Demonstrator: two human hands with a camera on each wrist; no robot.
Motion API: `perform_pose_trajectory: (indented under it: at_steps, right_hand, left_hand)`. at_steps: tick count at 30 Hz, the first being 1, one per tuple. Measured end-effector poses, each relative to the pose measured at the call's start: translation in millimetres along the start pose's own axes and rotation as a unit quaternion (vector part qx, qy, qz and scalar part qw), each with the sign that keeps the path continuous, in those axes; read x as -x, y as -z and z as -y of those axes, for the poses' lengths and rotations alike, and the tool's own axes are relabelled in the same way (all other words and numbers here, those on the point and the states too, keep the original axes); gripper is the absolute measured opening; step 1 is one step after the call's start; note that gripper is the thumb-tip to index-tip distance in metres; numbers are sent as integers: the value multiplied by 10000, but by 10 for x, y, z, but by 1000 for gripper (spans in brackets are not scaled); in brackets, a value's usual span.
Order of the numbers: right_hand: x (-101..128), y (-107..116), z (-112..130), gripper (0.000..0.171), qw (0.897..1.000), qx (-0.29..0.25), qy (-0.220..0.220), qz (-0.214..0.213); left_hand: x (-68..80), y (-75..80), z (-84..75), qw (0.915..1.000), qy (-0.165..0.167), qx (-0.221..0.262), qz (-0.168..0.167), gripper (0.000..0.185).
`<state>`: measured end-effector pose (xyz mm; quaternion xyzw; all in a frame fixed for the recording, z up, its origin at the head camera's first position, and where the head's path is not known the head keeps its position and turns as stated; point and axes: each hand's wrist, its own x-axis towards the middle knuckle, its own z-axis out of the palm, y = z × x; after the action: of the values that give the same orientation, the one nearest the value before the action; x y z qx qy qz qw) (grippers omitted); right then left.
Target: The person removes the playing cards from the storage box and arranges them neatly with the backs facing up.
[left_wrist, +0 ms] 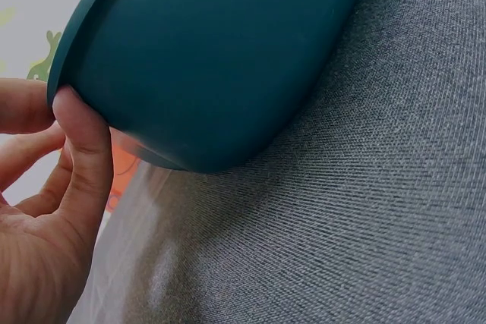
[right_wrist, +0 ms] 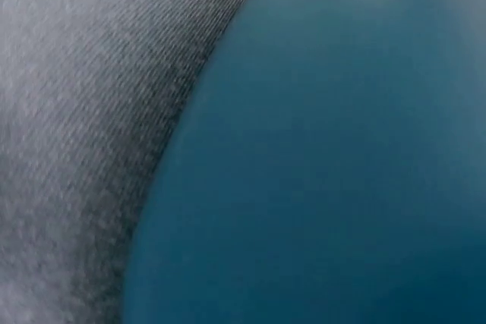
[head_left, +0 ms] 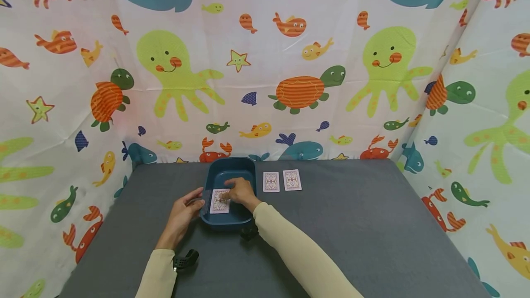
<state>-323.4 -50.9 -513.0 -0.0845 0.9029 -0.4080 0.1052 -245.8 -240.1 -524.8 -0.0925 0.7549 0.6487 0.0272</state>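
A dark blue plastic box [head_left: 230, 224] with rounded corners rests on the grey cloth. My left hand [head_left: 184, 215] holds its left rim; in the left wrist view the thumb [left_wrist: 83, 142] presses the outer wall, with the other fingers at the rim. My right hand [head_left: 242, 192] reaches over the right side into the box. Its fingertips overlap the upper part of a patterned playing card [head_left: 220, 206], which is back side up inside the box; I cannot tell whether they pinch it. In the right wrist view the box wall [right_wrist: 319, 157] hides the right hand.
Two more playing cards, a left one [head_left: 271, 181] and a right one [head_left: 292, 180], lie back side up to the right of the box. Behind the table [head_left: 339, 233] hangs a curtain [head_left: 248, 114] printed with sea animals, which also runs along both sides.
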Motion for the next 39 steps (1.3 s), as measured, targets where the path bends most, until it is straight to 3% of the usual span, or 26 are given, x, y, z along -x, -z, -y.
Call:
perform_pose_trajectory:
  at_steps: [12, 22, 29, 39]
  right_hand:
    - [-72, -101, -46, 59, 9986, 515, -85, 66]
    - [-82, -97, -20, 56, 9974, 693, -182, 2]
    - [-74, -84, -17, 50, 9982, 583, -108, -116]
    - [-35, -27, 5, 31, 9989, -42, 164, -446]
  left_hand:
    - [-4, 1, 31, 10000, 24, -24, -81, 50]
    - [-5, 1, 4, 9999, 59, -80, -63, 49]
    - [-5, -4, -2, 9999, 77, -99, -94, 49]
    - [4, 3, 13, 9999, 72, -77, -32, 49]
